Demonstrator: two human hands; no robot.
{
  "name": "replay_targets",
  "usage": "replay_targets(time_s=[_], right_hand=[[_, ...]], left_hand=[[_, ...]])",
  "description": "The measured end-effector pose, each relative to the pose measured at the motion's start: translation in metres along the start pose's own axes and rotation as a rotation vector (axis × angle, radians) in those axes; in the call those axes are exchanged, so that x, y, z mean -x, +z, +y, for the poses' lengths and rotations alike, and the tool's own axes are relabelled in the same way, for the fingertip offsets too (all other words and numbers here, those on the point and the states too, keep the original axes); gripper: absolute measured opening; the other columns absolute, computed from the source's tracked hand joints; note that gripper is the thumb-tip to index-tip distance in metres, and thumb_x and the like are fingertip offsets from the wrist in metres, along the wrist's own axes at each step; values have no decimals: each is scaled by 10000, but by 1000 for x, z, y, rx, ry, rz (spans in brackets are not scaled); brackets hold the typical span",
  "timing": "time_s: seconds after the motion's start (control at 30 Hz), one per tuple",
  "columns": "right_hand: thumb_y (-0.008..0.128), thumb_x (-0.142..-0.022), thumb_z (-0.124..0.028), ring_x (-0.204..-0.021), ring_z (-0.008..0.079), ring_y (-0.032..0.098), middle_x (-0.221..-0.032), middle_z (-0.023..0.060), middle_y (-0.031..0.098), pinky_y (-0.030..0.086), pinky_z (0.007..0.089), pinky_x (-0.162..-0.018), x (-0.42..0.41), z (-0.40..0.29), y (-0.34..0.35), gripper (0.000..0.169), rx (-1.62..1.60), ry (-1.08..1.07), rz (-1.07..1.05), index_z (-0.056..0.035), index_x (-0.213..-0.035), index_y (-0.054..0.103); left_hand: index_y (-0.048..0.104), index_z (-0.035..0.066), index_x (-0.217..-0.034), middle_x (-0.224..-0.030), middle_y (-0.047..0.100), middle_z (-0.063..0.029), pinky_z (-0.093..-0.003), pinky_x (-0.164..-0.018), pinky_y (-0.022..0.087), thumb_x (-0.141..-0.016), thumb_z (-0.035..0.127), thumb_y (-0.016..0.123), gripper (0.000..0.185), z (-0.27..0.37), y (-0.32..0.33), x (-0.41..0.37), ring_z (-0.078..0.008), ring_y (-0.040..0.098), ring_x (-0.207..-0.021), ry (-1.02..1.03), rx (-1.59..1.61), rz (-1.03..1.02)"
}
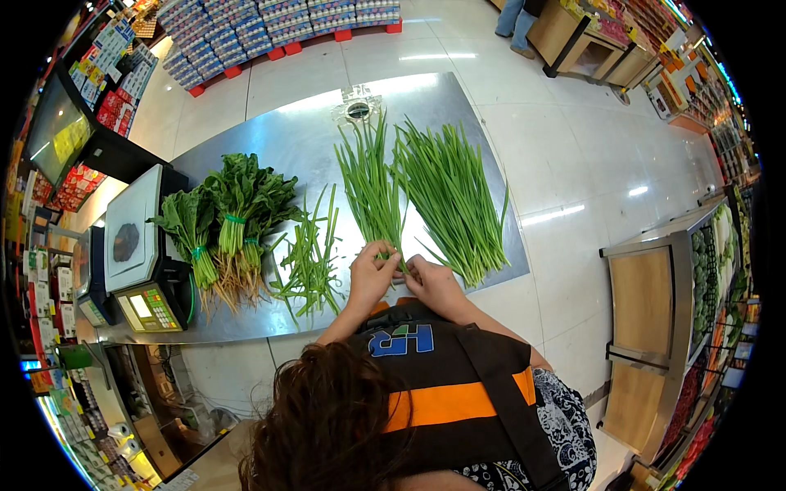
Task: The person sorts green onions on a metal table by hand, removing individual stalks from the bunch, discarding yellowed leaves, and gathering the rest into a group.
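At the front edge of a steel table [258, 132], my left hand [373, 273] holds the stem ends of a loose, smaller bunch of garlic chives [371, 196]. My right hand [433, 279] is close beside it, thumb and fingertips pinched at the stems; exactly which stalks they grip is partly hidden. To the right lies a larger pile of garlic chives [454, 196], leaves pointing away from me. Scattered trimmed stalk pieces [307, 261] lie left of my hands. Farther left are several leafy green bundles [236, 215] with roots, bound with green bands.
A weighing scale [132, 230] with a keypad stands on the table's left side, near a dark display screen [61, 132]. The tabletop has a round hole [358, 111] edged with tape. Stacked packaged drinks [276, 30] and a person's legs [519, 24] are beyond. Vegetable shelving [645, 319] stands right.
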State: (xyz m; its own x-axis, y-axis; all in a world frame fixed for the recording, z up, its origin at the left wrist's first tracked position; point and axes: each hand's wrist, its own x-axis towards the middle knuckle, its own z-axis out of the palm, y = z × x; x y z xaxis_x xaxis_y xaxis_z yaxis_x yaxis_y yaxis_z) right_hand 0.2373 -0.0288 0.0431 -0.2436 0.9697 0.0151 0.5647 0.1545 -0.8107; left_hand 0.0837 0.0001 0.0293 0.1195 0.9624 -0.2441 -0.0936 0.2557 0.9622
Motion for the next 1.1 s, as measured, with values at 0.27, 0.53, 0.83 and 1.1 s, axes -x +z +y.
replay_targets(time_s=[0.27,0.53,0.83,1.1], right_hand=[[600,-795,-110,-653,333,615,-712,172,607,486,382,-580,4,4,3,170,-116,55,25,-18,-902,504],[590,-799,-150,-619,337,591,-656,150,576,471,402,-557,4,20,13,160,71,-58,114,-42,-885,509],[605,-787,-152,-626,324,608,-669,136,597,481,384,-559,4,23,12,192,0,-13,89,-43,-914,513],[630,-766,-141,-644,258,646,-705,112,643,503,333,-584,3,29,15,208,-71,63,27,-43,-924,536]], left_hand=[[583,-41,-986,-956,597,-91,-271,-646,566,-854,54,599,163,-7,-9,1,-162,625,-772,-130,90,-23],[557,-40,-973,-826,622,-120,-259,-537,525,-821,69,647,208,-6,-2,-11,-172,622,-622,-127,5,-22],[582,-36,-864,-793,606,-93,-267,-545,548,-817,67,651,132,-9,-8,-11,-157,607,-654,-160,53,-8],[590,-9,-822,-776,610,-93,-314,-590,507,-769,92,691,152,-38,-18,-19,-196,613,-685,63,-232,47]])
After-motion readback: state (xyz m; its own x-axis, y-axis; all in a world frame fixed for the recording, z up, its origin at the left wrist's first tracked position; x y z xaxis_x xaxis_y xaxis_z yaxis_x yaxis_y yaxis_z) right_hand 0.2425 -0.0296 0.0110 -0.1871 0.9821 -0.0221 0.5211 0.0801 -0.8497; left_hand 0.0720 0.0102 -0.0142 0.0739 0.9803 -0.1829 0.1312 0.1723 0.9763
